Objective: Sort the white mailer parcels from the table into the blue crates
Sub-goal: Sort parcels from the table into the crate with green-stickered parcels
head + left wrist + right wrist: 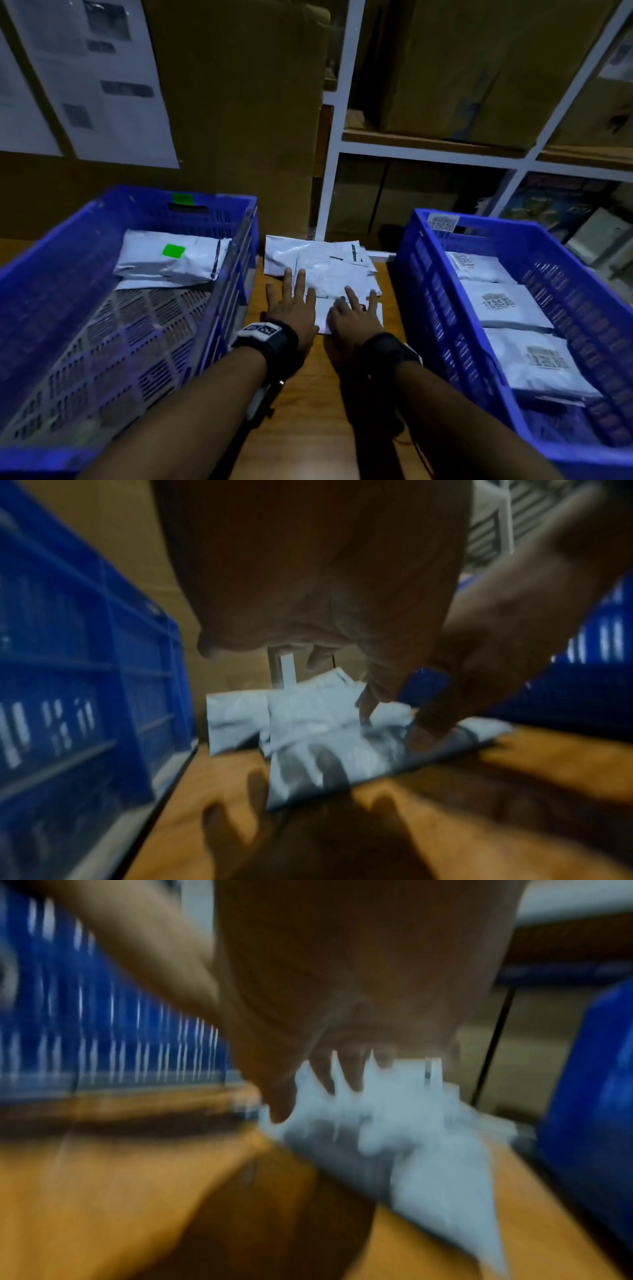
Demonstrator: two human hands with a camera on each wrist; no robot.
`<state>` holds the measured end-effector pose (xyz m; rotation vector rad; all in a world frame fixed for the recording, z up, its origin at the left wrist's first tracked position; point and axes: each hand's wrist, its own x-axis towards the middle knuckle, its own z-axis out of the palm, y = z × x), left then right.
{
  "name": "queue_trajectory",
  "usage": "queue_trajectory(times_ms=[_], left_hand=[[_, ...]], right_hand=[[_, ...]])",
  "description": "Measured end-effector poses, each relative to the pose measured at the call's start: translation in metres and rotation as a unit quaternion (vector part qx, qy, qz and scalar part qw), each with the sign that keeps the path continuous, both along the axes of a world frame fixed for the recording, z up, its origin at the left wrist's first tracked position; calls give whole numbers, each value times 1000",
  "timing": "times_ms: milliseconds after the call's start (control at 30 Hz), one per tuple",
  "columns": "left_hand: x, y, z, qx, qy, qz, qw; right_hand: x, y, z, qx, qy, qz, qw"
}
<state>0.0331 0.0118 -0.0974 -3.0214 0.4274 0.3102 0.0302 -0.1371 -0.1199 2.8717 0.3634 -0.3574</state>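
Head view: both hands, left hand (291, 310) and right hand (354, 313), flat with fingers spread on mailer pile (329, 270), frame centre, wooden table (308, 394). Left crate (219, 274) and right crate (421, 291) flank pile; shelving (342, 144) behind.

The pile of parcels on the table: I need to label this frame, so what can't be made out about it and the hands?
- Parcel count: the pile overlaps itself in the head view.
- Parcel labels: blank faces up.
- Right hand grip: the hand's back hides the fingertips; the right wrist view is motion-blurred.
- Left hand: fingers look straight, but contact with the pile is unclear; its wrist view is blurred.
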Motion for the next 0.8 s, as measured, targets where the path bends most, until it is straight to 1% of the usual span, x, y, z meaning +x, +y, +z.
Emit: queue_trajectory(times_ms=[67, 200, 300, 400, 467, 567, 667, 733, 800], left_hand=[[-1, 0, -10, 6, 10, -15, 1000], [-1, -6, -17, 11, 14, -37, 999], [0, -7, -21, 14, -18, -40, 999], [3, 0, -25, 14, -36, -35, 999], [5, 6, -21, 13, -48, -37, 998], [7, 10, -6, 15, -49, -40, 998], [6, 11, 17, 23, -65, -39, 997], [7, 13, 31, -20, -87, -5, 996], [9, 16, 43, -98, -129, 51, 985]], right_hand=[[-3, -4, -11, -4, -26, -10, 1000], [-6, -8, -7, -17, -52, -18, 998], [-11, -9, -4, -10, -68, -21, 997], [-21, -12, 5, 30, -63, 7, 998], [-23, -13, 16, 52, -60, 19, 997], [-23, -14, 33, 34, -70, 25, 997], [-16, -16, 53, 25, -92, 51, 994], [-11, -19, 75, 42, -112, 50, 991], [-3, -24, 100, 71, -129, 33, 989]])
